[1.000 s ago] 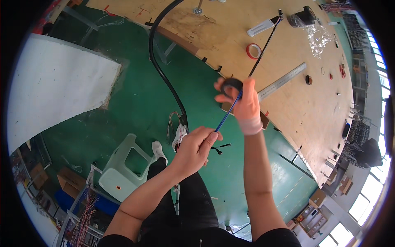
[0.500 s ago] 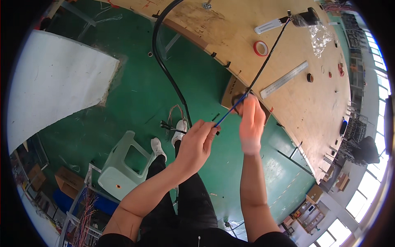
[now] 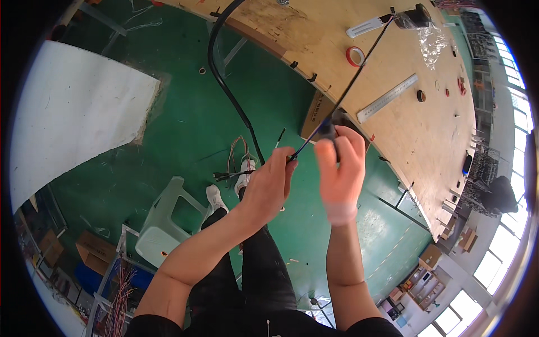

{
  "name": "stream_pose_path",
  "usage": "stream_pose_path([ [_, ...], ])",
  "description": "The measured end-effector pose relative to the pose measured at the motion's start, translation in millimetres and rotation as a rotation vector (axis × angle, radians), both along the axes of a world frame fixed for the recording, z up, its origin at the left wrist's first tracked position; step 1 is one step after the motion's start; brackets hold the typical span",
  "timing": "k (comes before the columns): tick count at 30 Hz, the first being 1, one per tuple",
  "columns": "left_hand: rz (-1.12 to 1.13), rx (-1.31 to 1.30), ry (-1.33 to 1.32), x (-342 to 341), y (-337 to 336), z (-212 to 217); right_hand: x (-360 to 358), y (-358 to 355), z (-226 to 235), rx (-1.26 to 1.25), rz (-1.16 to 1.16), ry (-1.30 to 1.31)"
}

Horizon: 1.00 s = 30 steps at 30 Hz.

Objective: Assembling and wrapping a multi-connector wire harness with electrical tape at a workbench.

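Observation:
A thin wire bundle (image 3: 365, 60) runs taut from the far part of the table down to my hands, black along its upper length and blue close to them. My left hand (image 3: 266, 188) is closed, pinching the bundle's near end. Beside the blue stretch, my right hand (image 3: 343, 171) is curled around what looks like a roll of black tape (image 3: 335, 133), blurred by motion and partly hidden by the fingers. Short wire ends stick out by my left hand. A thick black cable (image 3: 222, 84) hangs off the table and passes behind that hand.
On the wooden table (image 3: 314, 50) lie a steel ruler (image 3: 387, 99), a red-rimmed tape roll (image 3: 350, 55), a white-handled cutter (image 3: 365, 28) and a small black roll (image 3: 421, 96). A cardboard box (image 3: 315, 115) sits below its edge. A pale green stool (image 3: 163, 222) stands left of my legs.
My right hand has turned, and the dark roll has swung to the upper side of the bundle. My left hand keeps its hold, shifted slightly lower left.

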<state>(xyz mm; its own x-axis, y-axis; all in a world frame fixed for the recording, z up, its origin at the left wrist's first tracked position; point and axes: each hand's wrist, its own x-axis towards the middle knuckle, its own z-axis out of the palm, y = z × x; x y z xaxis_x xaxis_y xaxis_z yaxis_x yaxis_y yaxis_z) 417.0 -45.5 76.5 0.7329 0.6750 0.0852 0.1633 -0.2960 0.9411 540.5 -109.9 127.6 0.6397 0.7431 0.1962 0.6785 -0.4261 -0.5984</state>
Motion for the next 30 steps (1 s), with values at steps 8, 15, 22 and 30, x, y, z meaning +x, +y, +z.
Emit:
stream_pose_path([
  [8, -0.024, -0.315, -0.034, -2.4, -9.9, 14.4, -8.2, 9.9, -14.5, -0.038, -0.212, 0.513],
  [15, -0.071, -0.928, -0.377, -46.7, 5.5, 67.5, -20.5, -0.2, -26.0, 0.381, -0.163, 1.201],
  [22, -0.400, -0.266, 0.069, -63.6, 101.6, -24.3, -17.5, -6.8, -23.7, 0.475, -0.046, 1.580],
  [30, -0.748, -0.737, 0.133, -22.0, 52.2, -0.1, -17.3, -18.3, -18.2, 0.578, -0.045, 1.896],
])
